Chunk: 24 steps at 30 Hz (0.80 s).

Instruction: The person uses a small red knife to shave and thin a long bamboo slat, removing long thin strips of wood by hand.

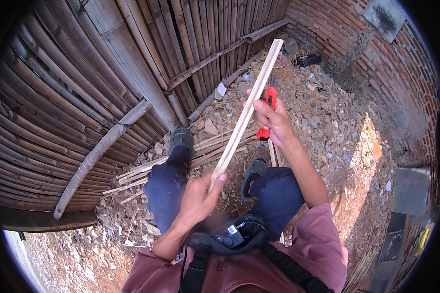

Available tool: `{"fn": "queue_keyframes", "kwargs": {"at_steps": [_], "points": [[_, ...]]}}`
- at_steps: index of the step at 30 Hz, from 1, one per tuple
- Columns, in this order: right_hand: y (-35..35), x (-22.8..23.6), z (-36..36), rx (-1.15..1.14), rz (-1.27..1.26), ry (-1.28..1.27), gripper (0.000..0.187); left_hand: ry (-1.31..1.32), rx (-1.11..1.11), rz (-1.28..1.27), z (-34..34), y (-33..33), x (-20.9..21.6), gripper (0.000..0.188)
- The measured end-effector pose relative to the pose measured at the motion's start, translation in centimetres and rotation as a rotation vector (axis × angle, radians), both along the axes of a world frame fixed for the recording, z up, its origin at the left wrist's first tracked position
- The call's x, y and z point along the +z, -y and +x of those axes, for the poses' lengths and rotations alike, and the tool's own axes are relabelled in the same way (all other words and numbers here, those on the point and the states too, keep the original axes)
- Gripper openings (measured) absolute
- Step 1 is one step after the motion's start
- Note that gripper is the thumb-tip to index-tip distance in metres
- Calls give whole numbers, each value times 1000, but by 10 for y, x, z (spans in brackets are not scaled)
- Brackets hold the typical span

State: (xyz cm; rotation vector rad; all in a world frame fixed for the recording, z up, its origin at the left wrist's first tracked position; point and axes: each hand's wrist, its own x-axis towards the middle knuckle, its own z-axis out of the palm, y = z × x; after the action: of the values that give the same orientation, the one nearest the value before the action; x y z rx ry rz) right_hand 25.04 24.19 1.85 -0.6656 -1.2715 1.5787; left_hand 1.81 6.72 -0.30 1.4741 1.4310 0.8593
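A long, pale wooden strip [249,107] slants up and away from me, with a groove along its length. My left hand [199,198] is closed round its lower end, thumb laid along the wood. Higher up, my right hand [274,119] pinches the same strip between thumb and fingertips. That hand also holds a red utility knife [272,100], upright just right of the strip. A dark blade seems to stick out of its top. My right fingers partly cover the knife's handle.
Several more wooden strips [215,151] lie on the rubble ground [322,132] between and beside my feet. A bamboo wall [132,63] rises on the left, a brick wall [401,63] on the right. An open black waist bag [249,232] hangs at my front.
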Motion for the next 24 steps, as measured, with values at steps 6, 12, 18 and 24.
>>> {"fn": "queue_keyframes", "kwargs": {"at_steps": [6,12,18,24], "points": [[5,7,-5,-64,19,51,50,15,-4,74,3,2,4,29],[7,6,-1,-83,57,192,53,18,-48,101,-4,-1,-5,29],[21,-6,-16,51,103,214,49,53,-39,119,-7,0,-4,26],[27,1,-20,-100,28,224,35,38,-44,80,-3,-2,0,21]]}}
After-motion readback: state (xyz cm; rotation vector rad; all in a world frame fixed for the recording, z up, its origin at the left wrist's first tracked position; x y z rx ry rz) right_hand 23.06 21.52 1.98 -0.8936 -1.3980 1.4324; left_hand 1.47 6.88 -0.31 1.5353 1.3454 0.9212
